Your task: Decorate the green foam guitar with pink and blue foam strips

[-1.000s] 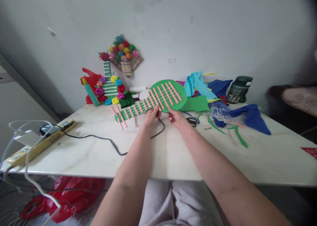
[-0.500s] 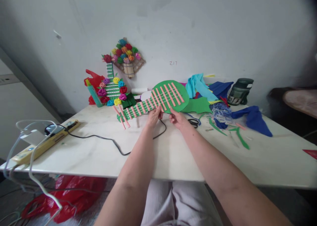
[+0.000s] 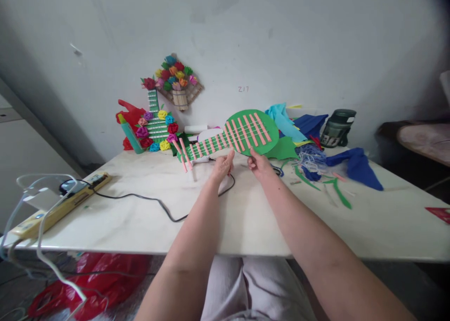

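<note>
A green paper lute shape point(image 3: 270, 132) with pink strips and pale strings is held up over the table, its round body at the right and its narrow neck slanting down to the left. My right hand point(image 3: 259, 164) pinches the lower edge of the round body. My left hand point(image 3: 223, 165) is closed at the lower edge where the neck meets the body, thumb up; its fingertips are partly hidden. Near the neck's left end, two longer pink strips cross it and stick out on both sides.
A flower-trimmed green model point(image 3: 157, 129) and a glue bottle point(image 3: 131, 134) stand at the back left. A power strip point(image 3: 63, 208) with a black cable point(image 3: 140, 196) lies left. Paper scraps, string point(image 3: 311, 158) and a dark flask point(image 3: 338, 128) are at the right.
The lute shape has shifted to the right. My right hand has moved slightly right with it, while my left hand is near its earlier place, now closer to the neck's joint.
</note>
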### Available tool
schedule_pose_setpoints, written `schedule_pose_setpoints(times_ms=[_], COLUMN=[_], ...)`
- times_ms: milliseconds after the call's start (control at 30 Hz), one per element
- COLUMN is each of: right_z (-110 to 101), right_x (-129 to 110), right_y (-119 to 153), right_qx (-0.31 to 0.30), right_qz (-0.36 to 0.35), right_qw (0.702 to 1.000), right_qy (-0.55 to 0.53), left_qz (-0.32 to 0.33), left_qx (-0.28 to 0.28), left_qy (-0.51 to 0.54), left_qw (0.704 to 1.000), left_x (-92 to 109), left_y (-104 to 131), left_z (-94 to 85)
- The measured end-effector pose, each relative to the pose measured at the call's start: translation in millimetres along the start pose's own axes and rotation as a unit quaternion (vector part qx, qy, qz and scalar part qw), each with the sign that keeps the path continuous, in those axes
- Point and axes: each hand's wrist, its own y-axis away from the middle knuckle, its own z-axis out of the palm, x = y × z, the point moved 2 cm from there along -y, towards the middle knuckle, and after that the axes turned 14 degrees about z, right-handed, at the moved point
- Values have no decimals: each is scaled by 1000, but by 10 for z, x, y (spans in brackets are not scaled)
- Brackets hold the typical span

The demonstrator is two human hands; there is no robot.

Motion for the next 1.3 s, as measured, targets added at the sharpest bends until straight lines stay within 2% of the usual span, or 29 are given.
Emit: schedule_pose_setpoints(times_ms=[167, 367, 467, 600, 767, 1100, 1300], right_z=[-77, -76, -41, 55, 154, 175, 180], right_x=[-44, -10, 29, 116, 222, 222, 202], right_y=[-37, -51, -33, -1, 14, 28, 61], right_qx=[39, 10, 5, -12, -46, -40, -10], right_qz=[-18, -31, -24, -3, 12, 16, -12], right_qw=[999, 999, 999, 998, 995, 995, 986], right_qy=[-11, 8, 28, 63, 90, 94, 167], left_qz=[18, -51, -69, -48, -21, 11, 18], left_qx=[18, 75, 64, 42, 78, 96, 111], left_qy=[13, 78, 109, 111, 94, 95, 129], left_qw=[1000, 993, 990, 992, 992, 991, 985], left_x=[45, -48, -64, -73, -122, -74, -71], left_y=[-28, -40, -20, 6, 5, 8, 1], left_z=[53, 30, 44, 62, 37, 9, -30])
